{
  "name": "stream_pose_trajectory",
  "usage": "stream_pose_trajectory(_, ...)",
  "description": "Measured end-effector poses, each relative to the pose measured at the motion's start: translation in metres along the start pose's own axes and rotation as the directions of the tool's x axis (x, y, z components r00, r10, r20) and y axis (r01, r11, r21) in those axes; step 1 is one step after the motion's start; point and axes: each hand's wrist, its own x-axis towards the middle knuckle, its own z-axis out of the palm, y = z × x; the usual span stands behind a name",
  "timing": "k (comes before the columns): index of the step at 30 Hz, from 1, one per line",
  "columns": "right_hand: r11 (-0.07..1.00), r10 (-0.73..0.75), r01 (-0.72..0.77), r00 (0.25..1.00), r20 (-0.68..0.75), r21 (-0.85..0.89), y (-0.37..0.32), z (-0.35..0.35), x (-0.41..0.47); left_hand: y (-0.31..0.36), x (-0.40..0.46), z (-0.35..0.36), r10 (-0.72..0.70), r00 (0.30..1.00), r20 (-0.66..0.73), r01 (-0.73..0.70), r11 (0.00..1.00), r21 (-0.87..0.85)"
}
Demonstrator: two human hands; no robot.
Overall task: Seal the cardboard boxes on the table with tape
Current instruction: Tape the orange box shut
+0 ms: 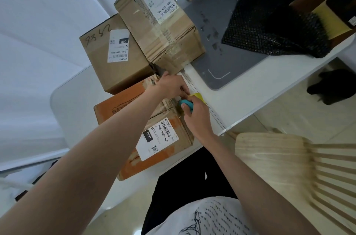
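1. Broadly, the white table [250,98] is running from lower left to upper right of the frame, carrying three cardboard boxes.
2. The taped box [159,23] is sitting at upper centre, leaning on the marked box [113,55] just left of it.
3. The orange box [134,134] is lying at centre, nearest the person, its shipping label [158,138] facing up.
4. The black bubble wrap [269,28] is lying at upper right on a grey mat [221,65].
5. A wooden chair [289,173] is standing at lower right.
6. The left hand [171,84] is pressing on the orange box's far edge, fingers curled downward; what they hold, I cannot tell.
7. The right hand [196,117] is gripping a teal tape dispenser [185,103], fingers wrapped around it, at that box's right corner.
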Motion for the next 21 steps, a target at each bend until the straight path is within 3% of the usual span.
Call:
stream_pose_trajectory(9,0.998,-0.061,0.061,0.998,0.023,-0.03,-0.004,0.003,0.003,-0.001,-0.002,0.0,0.0,1.0,-0.021,-0.001,1.0,-0.011)
stream_pose_trajectory(14,0.987,-0.088,0.094,0.995,0.051,-0.129,0.001,-0.003,0.006,0.0,-0.003,0.0,0.0,1.0,-0.024,-0.001,0.999,-0.033)
stream_pose_trajectory(18,0.968,0.032,0.02,0.979,0.203,-0.251,0.021,-0.01,-0.002,0.001,-0.003,-0.001,-0.007,1.0,0.0,0.007,0.998,-0.057)
stream_pose_trajectory(21,0.975,0.102,-0.065,0.98,0.169,-0.212,0.035,-0.025,0.001,0.002,-0.004,-0.001,-0.013,1.0,0.006,0.014,0.999,-0.05)
